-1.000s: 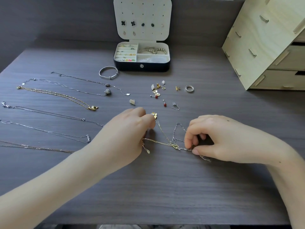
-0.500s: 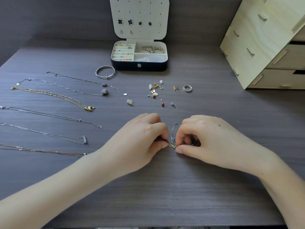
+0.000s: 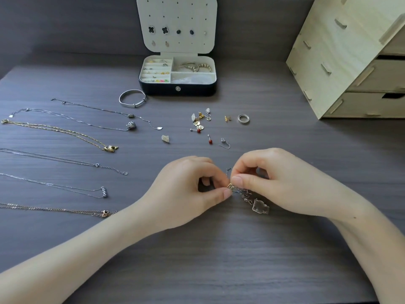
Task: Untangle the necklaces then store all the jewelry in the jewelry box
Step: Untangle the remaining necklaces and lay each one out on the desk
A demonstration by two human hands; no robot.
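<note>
My left hand (image 3: 192, 189) and my right hand (image 3: 274, 178) meet at the middle of the desk, both pinching a tangled bunch of gold and silver necklace chains (image 3: 237, 190). A clear pendant (image 3: 260, 206) hangs from the tangle onto the desk below my right thumb. Several straightened necklaces (image 3: 65, 132) lie in rows on the left. The open jewelry box (image 3: 177, 88) stands at the back, its lid upright with earrings pinned on it.
A silver bangle (image 3: 132, 98) lies left of the box. Loose earrings (image 3: 200, 122) and a silver ring (image 3: 243, 119) are scattered behind my hands. A pale wooden drawer unit (image 3: 350, 62) fills the back right corner.
My hands came together over the tangle, gathering the spread chains into a bunch. The clear pendant now shows under my right hand.
</note>
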